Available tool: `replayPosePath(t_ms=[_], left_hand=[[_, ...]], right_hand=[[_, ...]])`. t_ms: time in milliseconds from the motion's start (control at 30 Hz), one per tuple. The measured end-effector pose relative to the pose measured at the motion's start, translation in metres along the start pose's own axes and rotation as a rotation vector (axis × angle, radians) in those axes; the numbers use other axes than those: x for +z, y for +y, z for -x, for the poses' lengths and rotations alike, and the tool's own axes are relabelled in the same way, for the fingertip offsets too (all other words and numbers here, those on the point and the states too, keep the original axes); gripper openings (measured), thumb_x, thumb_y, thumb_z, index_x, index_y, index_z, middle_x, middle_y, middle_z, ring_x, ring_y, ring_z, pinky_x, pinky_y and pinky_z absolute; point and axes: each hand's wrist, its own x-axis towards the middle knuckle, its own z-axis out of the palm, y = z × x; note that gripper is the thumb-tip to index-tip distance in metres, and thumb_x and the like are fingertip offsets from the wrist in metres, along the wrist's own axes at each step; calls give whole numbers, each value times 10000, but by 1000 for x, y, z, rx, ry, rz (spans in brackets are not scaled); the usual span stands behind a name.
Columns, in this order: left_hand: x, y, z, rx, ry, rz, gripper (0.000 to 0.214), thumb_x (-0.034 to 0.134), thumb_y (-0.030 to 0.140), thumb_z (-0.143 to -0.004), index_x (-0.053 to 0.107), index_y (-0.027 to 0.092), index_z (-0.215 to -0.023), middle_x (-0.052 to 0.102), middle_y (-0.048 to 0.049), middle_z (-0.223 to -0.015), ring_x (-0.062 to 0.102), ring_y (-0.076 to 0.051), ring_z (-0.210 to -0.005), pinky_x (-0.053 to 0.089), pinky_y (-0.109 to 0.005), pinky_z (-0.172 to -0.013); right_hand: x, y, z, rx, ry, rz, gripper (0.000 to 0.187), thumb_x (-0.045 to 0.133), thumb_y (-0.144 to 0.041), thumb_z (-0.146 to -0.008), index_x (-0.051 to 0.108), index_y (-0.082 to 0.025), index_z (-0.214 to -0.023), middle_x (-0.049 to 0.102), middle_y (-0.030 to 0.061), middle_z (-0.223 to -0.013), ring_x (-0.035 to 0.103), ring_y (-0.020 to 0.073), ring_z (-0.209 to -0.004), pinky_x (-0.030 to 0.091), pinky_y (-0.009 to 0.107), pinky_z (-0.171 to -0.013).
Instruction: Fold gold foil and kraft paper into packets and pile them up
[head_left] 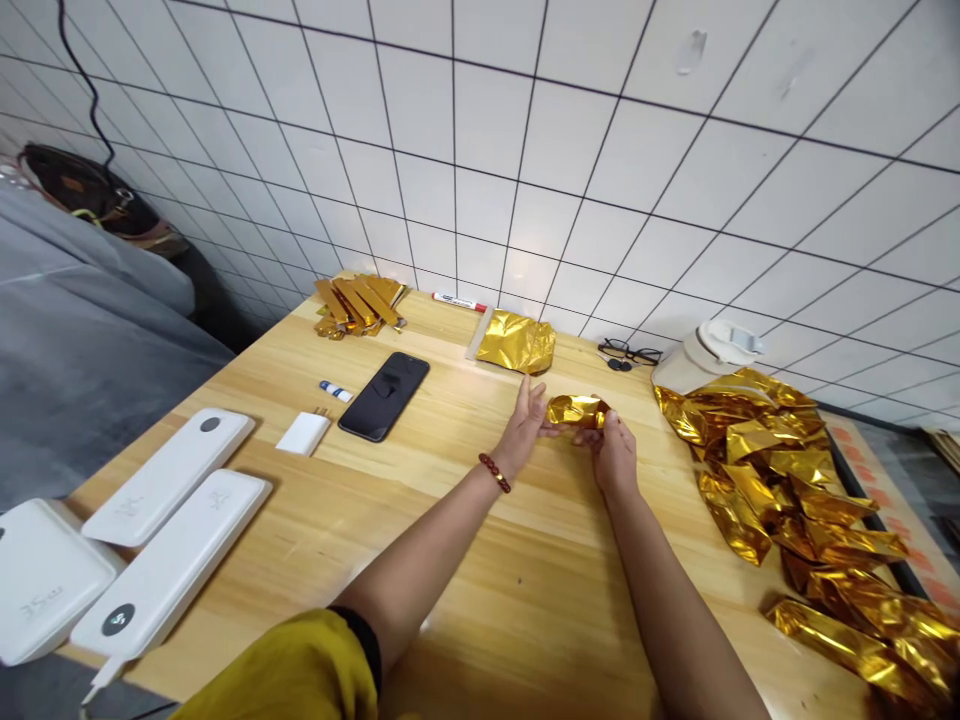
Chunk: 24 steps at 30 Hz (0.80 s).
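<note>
A crumpled gold foil piece [576, 410] sits between both hands above the wooden table [480, 560]. My left hand [525, 425], with a red bead bracelet at the wrist, pinches its left end with thumb and fingers. My right hand [613, 450] grips its right end with fingers curled. Just beyond the hands lies a flat gold foil bag [516, 342].
A heap of gold foil bags [795, 500] covers the table's right side. A stack of folded gold strips [358, 303], a red marker [459, 301], a black phone [384, 395], a white charger [303, 433], glasses [628, 351], a white jug [705, 355] and white power banks [169, 540] lie around.
</note>
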Motion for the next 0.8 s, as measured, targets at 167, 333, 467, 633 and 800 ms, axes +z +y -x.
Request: replayPosePath(t_ms=[167,333,467,633,800], left_hand=[[-1,-3,-6,15,84,14,818,481,651,-832,126,361,-1509,237,-137,-1560,683,-154,-826,566,-327,-764],[-1,-4,-10,-5,114,28,767,494,607,-854,203,308,-1498,279,-144,-1540,685,-142,-795,574,-321,-765],[-2,-5,-11,-14,125,27,688,530,536,-868,302,282,-1465,349,-131,-1500,683,-132,-801,574,-302,-764],[0,-3,-12,-44,150,32,619,562,471,-870,390,239,-1417,444,-136,-1427,681,-122,-764,577,-294,-744],[1,-2,-12,-44,164,47,559,583,440,-864,445,215,-1356,472,-143,-1393,678,-118,-753,577,-297,-731]], right_hand=[[6,-3,-2,8,91,-107,498,611,-631,-758,630,-154,-902,672,12,-650,592,125,-474,486,251,-471],[-19,-35,-19,-8,230,1,551,619,-705,-688,603,-172,-824,632,-12,-549,572,121,-417,462,233,-428],[-95,-94,-31,-104,300,340,496,643,-660,-699,628,-181,-828,649,-2,-592,594,143,-450,489,266,-459],[-185,-157,-24,-10,492,812,408,540,-520,-836,683,-149,-930,648,40,-602,605,171,-486,515,334,-565],[-223,-191,-16,3,605,1343,552,615,-462,-779,624,-104,-1199,666,96,-667,614,228,-630,458,390,-670]])
